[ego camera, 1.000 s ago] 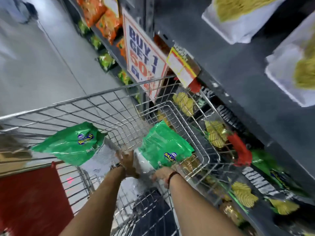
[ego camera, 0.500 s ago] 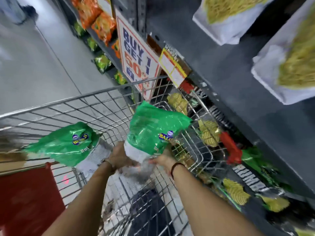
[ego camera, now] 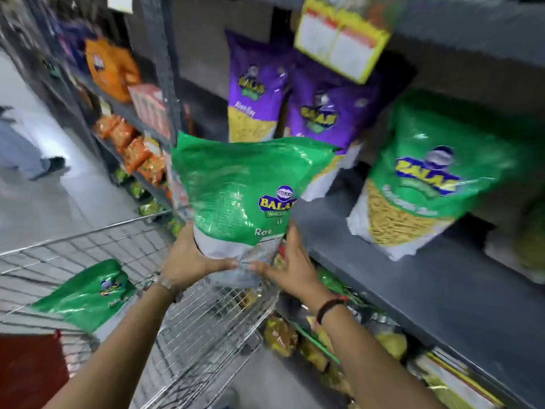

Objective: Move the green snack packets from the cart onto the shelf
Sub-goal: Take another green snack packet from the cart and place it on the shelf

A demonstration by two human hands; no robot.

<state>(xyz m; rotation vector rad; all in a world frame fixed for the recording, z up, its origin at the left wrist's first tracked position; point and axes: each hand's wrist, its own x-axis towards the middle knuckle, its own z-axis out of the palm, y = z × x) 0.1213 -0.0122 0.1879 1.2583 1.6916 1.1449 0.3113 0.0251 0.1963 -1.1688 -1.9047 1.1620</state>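
A large green snack packet (ego camera: 244,187) with a white bottom is raised above the wire cart (ego camera: 188,329), level with the front edge of the grey shelf (ego camera: 413,278). My left hand (ego camera: 191,261) cups its bottom left corner. My right hand (ego camera: 290,268) presses its bottom right corner. A second green packet (ego camera: 85,293) lies in the cart at the left. Another green packet (ego camera: 427,178) stands on the shelf to the right, apart from the raised one.
Two purple packets (ego camera: 283,98) stand at the back of the same shelf, under a yellow price tag (ego camera: 339,33). Orange packets (ego camera: 112,69) fill shelves farther down the aisle. Yellow and green packets (ego camera: 318,346) sit on the lower shelf. A person's legs (ego camera: 23,146) stand at the left.
Both hands have lifted the green packet out of the cart and up to shelf height. The view has swung upward toward the shelf. The other green packet stays in the cart.
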